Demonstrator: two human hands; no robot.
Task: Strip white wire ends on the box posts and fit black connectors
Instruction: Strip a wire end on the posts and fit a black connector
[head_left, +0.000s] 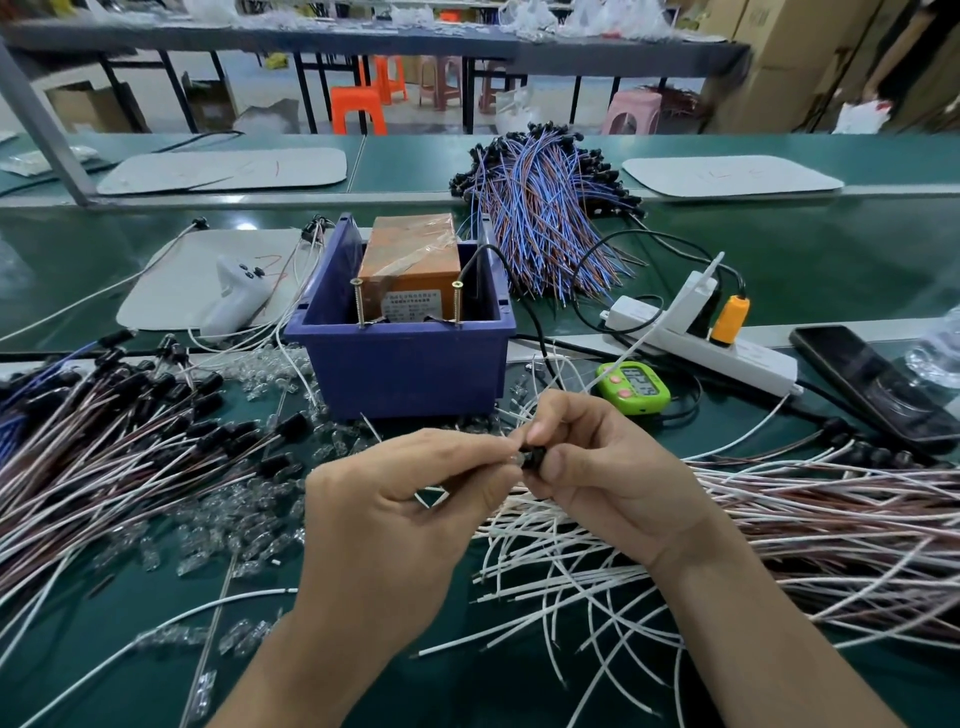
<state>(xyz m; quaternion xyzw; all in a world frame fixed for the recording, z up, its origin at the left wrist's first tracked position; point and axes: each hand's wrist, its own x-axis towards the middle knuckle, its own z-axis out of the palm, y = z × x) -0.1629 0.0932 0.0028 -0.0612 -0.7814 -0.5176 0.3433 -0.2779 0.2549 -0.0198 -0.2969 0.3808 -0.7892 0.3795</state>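
My left hand (410, 493) and my right hand (597, 467) meet in front of the blue box (405, 364). The right fingers pinch a small black connector (530, 457). The left fingertips pinch a small clear part against it. Two upright screw posts (359, 304) stand at the box's front rim, before an orange taped block (410, 249). Loose white wires (571, 587) lie under and right of my hands. Finished wires with black connectors (130, 441) are heaped at the left.
Clear small bulbs (234, 525) are scattered on the green mat. A green timer (632, 387), a white power strip (696, 343) and a phone (872, 384) lie at the right. A blue-and-brown wire bundle (545, 208) lies behind the box.
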